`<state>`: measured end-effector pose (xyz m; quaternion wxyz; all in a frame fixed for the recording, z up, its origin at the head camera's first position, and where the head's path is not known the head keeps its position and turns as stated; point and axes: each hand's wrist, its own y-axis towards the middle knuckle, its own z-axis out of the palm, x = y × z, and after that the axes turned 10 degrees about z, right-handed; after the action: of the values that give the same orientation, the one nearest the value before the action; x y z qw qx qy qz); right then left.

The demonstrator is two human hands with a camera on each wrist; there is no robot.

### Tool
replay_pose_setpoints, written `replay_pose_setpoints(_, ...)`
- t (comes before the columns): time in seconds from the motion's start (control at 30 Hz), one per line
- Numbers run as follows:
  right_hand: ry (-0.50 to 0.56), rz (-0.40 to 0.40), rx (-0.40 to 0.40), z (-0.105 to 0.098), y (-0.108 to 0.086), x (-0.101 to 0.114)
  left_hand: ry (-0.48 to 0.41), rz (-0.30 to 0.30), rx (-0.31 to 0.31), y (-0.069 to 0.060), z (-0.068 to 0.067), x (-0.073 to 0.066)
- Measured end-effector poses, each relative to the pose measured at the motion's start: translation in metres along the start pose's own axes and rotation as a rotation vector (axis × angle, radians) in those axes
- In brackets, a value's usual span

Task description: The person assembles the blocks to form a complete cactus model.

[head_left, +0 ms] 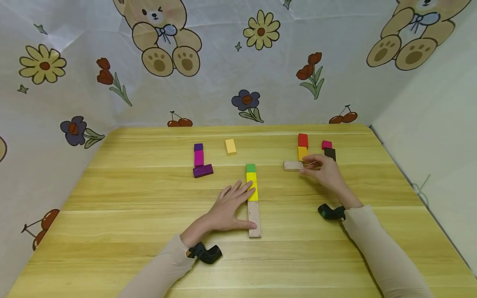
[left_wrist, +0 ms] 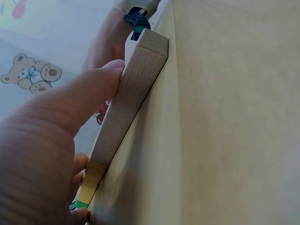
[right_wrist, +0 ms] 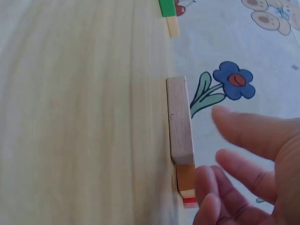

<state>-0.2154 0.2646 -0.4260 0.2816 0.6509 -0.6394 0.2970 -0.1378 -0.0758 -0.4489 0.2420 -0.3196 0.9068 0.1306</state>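
My left hand point(head_left: 229, 209) lies with fingers spread over a line of blocks. Its thumb rests on a plain wooden block point(head_left: 254, 219), and its fingertips touch the yellow blocks point(head_left: 251, 178) beyond, with a green block point(head_left: 251, 168) at the far end. At the right, my right hand point(head_left: 324, 171) hovers at the right end of another plain wooden block point(head_left: 292, 166). In the right wrist view, thumb and fingers stand apart around nothing, beside that wooden block point(right_wrist: 180, 122). An orange block point(head_left: 302, 153) and a red block point(head_left: 303, 140) line up behind it.
Left of centre are a dark purple block point(head_left: 198, 147), a magenta block point(head_left: 199, 158) and a slanted purple block point(head_left: 203, 171). A pale yellow block point(head_left: 231, 147) lies behind the middle line. Past my right hand are a pink block point(head_left: 326, 144) and a black block point(head_left: 330, 154).
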Motion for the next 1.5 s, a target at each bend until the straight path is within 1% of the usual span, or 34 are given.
replay_pose_setpoints(0.17, -0.023, 0.044, 0.017, 0.0, 0.002, -0.004, 0.001, -0.004, 0.006, 0.0, 0.001, 0.0)
replay_pose_setpoints(0.43, -0.032, 0.06, 0.05, 0.002, 0.003, -0.007, 0.001, 0.001, 0.006, 0.0, 0.0, 0.0)
replay_pose_setpoints(0.7, -0.062, 0.026, 0.038, 0.005, 0.005, -0.01, -0.002, -0.001, 0.003, 0.0, 0.0, 0.0)
replay_pose_setpoints(0.93, -0.064, -0.029, 0.025, 0.009, 0.008, -0.014, -0.017, 0.009, -0.009, -0.001, -0.001, -0.001)
replay_pose_setpoints(1.13, -0.066, -0.036, 0.02, 0.01, 0.008, -0.014, -0.02, 0.015, -0.011, -0.001, -0.002, -0.001)
replay_pose_setpoints(1.3, -0.057, -0.016, 0.029, 0.012, 0.006, -0.01, -0.022, -0.001, -0.001, -0.001, -0.001, -0.001)
replay_pose_setpoints(1.5, -0.017, -0.032, 0.072, 0.021, 0.001, 0.004, -0.021, -0.006, 0.008, 0.0, 0.0, 0.0)
